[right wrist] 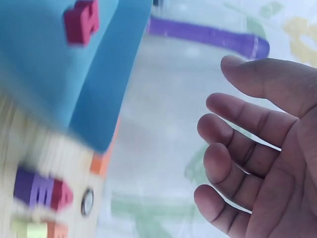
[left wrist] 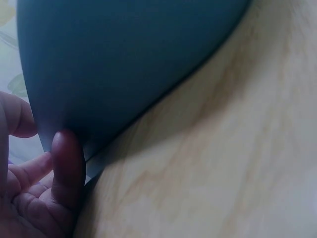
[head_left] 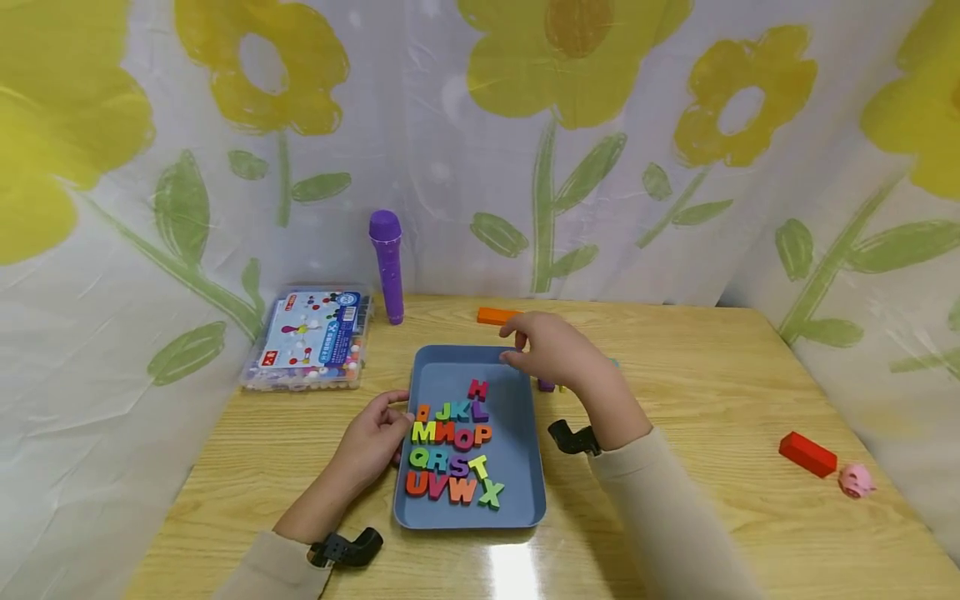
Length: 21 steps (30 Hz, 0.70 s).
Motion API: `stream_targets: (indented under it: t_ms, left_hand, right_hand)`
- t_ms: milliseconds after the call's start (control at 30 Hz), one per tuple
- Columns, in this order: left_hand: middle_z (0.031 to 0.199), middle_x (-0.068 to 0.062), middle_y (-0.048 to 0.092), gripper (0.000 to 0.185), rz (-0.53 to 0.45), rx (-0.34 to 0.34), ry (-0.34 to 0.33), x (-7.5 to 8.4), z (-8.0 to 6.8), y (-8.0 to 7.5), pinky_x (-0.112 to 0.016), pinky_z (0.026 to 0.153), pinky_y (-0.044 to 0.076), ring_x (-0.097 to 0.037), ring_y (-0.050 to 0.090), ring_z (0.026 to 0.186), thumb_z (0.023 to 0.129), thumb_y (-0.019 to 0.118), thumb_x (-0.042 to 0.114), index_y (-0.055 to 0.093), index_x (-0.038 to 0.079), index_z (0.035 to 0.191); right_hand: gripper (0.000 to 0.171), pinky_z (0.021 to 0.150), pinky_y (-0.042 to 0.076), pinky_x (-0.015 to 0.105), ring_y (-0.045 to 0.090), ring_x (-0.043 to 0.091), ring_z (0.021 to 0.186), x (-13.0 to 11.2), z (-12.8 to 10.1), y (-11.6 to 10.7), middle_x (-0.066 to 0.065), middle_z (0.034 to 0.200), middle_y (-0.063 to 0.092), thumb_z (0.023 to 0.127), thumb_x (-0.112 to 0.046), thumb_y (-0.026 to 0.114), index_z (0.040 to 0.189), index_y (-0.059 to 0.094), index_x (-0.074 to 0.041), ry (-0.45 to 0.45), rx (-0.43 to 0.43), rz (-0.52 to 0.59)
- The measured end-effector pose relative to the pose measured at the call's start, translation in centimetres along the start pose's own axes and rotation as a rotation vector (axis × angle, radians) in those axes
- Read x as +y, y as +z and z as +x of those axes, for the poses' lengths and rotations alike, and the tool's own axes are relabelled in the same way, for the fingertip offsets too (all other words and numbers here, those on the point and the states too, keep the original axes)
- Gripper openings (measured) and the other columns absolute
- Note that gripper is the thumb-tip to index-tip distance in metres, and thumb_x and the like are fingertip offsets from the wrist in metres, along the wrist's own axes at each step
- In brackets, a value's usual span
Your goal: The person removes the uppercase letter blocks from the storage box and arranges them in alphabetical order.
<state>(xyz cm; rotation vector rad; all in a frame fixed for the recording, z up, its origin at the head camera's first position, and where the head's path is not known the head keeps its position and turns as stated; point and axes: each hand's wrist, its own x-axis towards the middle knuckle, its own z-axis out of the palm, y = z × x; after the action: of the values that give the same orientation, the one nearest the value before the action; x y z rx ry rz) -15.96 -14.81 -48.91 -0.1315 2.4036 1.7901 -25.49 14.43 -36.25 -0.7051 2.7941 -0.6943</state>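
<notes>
A blue-grey tray (head_left: pixel 519 433) lies on the wooden table with rows of coloured toy letters in it, the pink H (head_left: pixel 477 389) farthest back and the green X (head_left: pixel 491 494) nearest. My left hand (head_left: pixel 371 437) grips the tray's left edge; the left wrist view shows the thumb (left wrist: pixel 68 161) against the tray's wall and fingers on the other side. Above the tray's far right corner hangs my right hand (head_left: pixel 558 350), fingers loosely bent and holding nothing. Partly hidden behind that hand, a purple piece (head_left: pixel 546 386) sits beside the tray, with a few small pieces near it.
An orange block (head_left: pixel 497 316) lies behind the tray. A purple toy microphone (head_left: pixel 387 267) stands at the back, left of it a clear plastic case (head_left: pixel 311 337) of small parts. Far right are a red block (head_left: pixel 807 454) and a pink pig head (head_left: pixel 856 481). Flowered curtains (head_left: pixel 420 167) enclose the table.
</notes>
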Motion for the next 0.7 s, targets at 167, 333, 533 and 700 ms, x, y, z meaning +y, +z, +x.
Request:
stream_targets:
  t_ms: [167, 333, 533, 700]
  left_hand:
    - [0.107, -0.016, 0.072, 0.045, 0.004, 0.007, 0.002, 0.1, 0.0, 0.1, -0.031, 0.062, 0.058, -0.020, 0.064, 0.071, 0.110, 0.060, 0.020, 0.055, 0.010, 0.154]
    - [0.106, -0.014, 0.071, 0.045, 0.004, 0.004, -0.011, -0.1, 0.1, 0.2, -0.031, 0.062, 0.058, -0.019, 0.064, 0.072, 0.110, 0.060, 0.021, 0.055, 0.011, 0.154]
    - [0.105, -0.014, 0.071, 0.046, 0.009, 0.003, -0.013, -0.2, 0.2, 0.2, -0.031, 0.062, 0.058, -0.020, 0.064, 0.071, 0.110, 0.060, 0.022, 0.055, 0.011, 0.154]
    - [0.105, -0.014, 0.071, 0.046, 0.002, 0.009, -0.011, -0.2, 0.2, 0.2, -0.031, 0.062, 0.059, -0.020, 0.065, 0.072, 0.110, 0.061, 0.022, 0.056, 0.011, 0.154]
  right_hand:
    - [0.037, 0.083, 0.055, 0.039, 0.061, 0.023, 0.090, -1.0, 2.1, 1.8, 0.006, 0.105, 0.069, 0.104, -0.025, 0.076, 0.136, 0.073, -0.006, -0.054, -0.030, 0.009]
    - [0.036, 0.078, 0.053, 0.038, 0.060, 0.021, 0.082, -0.9, 3.4, 3.9, 0.005, 0.094, 0.068, 0.102, -0.023, 0.077, 0.133, 0.073, -0.004, -0.049, -0.071, 0.001]
    - [0.034, 0.084, 0.057, 0.041, 0.062, 0.022, 0.088, -0.8, 3.6, 5.7, 0.004, 0.101, 0.072, 0.099, -0.027, 0.081, 0.127, 0.075, -0.008, 0.036, -0.125, -0.069]
    - [0.030, 0.090, 0.060, 0.044, 0.064, 0.023, 0.093, -0.7, 3.6, 6.6, 0.006, 0.111, 0.075, 0.096, -0.028, 0.084, 0.119, 0.076, -0.010, 0.074, -0.145, -0.126]
